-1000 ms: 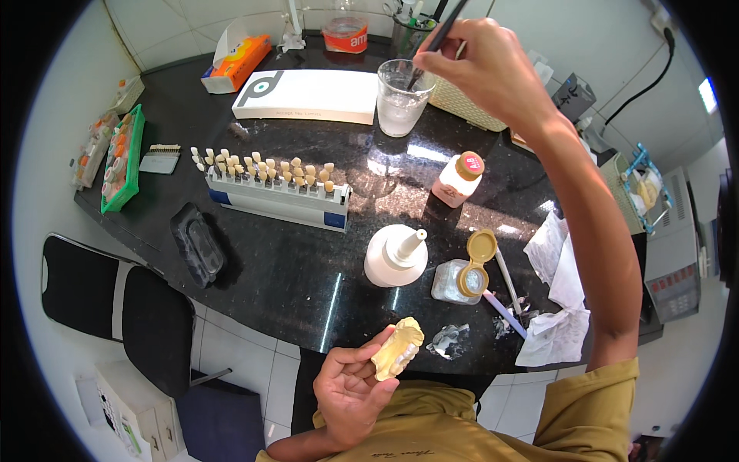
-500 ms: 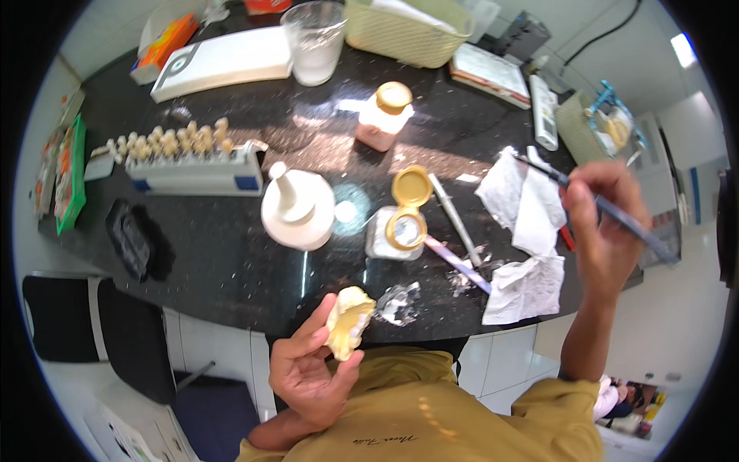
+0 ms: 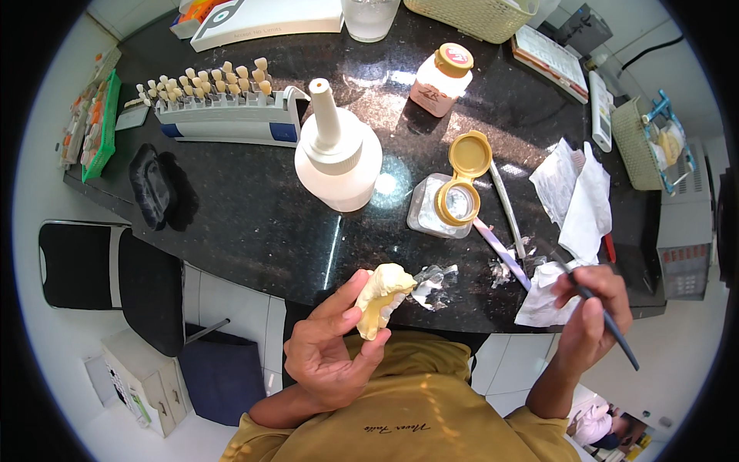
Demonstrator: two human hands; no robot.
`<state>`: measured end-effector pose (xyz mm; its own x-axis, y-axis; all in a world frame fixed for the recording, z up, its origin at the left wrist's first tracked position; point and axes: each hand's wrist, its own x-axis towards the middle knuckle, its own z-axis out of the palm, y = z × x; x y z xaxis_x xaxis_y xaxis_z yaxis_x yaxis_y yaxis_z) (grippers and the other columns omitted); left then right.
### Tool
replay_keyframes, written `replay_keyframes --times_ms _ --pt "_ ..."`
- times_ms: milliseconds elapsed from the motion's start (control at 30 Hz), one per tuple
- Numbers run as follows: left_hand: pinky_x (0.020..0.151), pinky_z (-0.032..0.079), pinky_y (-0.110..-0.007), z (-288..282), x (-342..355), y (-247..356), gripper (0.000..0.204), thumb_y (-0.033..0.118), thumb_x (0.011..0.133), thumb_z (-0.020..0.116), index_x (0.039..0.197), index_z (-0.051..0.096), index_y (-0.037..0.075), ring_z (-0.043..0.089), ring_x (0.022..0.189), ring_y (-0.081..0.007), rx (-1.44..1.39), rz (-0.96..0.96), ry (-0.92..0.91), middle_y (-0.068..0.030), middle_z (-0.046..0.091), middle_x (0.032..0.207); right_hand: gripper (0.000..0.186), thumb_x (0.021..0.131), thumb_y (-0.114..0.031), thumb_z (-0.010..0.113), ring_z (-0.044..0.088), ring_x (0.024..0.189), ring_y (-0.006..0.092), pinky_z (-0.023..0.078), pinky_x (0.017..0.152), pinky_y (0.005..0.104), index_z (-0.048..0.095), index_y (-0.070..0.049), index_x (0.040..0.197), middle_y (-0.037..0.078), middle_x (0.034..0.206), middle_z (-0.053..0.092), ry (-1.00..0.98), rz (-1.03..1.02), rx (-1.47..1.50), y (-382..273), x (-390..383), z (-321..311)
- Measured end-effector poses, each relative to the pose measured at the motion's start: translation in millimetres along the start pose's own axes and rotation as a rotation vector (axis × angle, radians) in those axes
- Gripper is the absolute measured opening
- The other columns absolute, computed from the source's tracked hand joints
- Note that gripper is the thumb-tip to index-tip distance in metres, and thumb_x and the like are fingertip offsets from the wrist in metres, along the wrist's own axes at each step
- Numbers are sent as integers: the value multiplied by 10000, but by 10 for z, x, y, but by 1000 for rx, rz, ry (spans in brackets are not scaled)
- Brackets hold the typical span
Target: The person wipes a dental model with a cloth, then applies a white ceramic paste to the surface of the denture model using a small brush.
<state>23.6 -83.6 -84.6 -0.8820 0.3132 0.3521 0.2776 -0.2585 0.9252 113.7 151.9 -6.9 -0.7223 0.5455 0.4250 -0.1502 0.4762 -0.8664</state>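
Note:
Between the thumb and fingers of my left hand (image 3: 335,346) is a pale yellow dental cast (image 3: 382,299), held up over the table's front edge. My right hand (image 3: 591,312) grips a thin dark brush (image 3: 608,319) like a pen, its tip toward the white tissue. Past the cast lies a smear of whitish paste (image 3: 435,286) on the dark tabletop. A small clear jar (image 3: 435,206) with its gold flip lid up stands beyond it. Beside the jar are a lilac stick (image 3: 504,252) and a silvery tool (image 3: 508,208).
A white nozzle bottle (image 3: 339,165) stands left of the jar, a pink powder bottle (image 3: 441,81) behind it. A tooth shade rack (image 3: 231,119) and black dish (image 3: 152,187) are at left. Crumpled tissues (image 3: 585,208), a green tray (image 3: 101,127) and woven baskets (image 3: 637,150) line the sides.
My right hand has come down and nearer, bringing the brush toward the front tissue. The cast in my left hand has shifted right and turned. The whole view has shifted.

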Motion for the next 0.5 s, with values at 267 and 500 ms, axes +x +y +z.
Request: replay_keyframes --times_ms 267,500 --pt "977 498 -428 -19 30 8 466 -119 735 729 1116 478 -26 536 1207 -423 14 -24 -34 -380 493 1271 118 727 6 703 675 663 195 532 610 274 631 14 821 152 743 676 -248 277 31 -17 -200 418" --pt "975 501 -421 -42 48 -14 522 -146 707 731 1140 461 -36 531 1207 -433 -18 -5 -49 -397 474 1272 163 671 24 715 674 620 199 527 562 258 630 8 808 133 719 676 -323 150 -46 78 -198 404"
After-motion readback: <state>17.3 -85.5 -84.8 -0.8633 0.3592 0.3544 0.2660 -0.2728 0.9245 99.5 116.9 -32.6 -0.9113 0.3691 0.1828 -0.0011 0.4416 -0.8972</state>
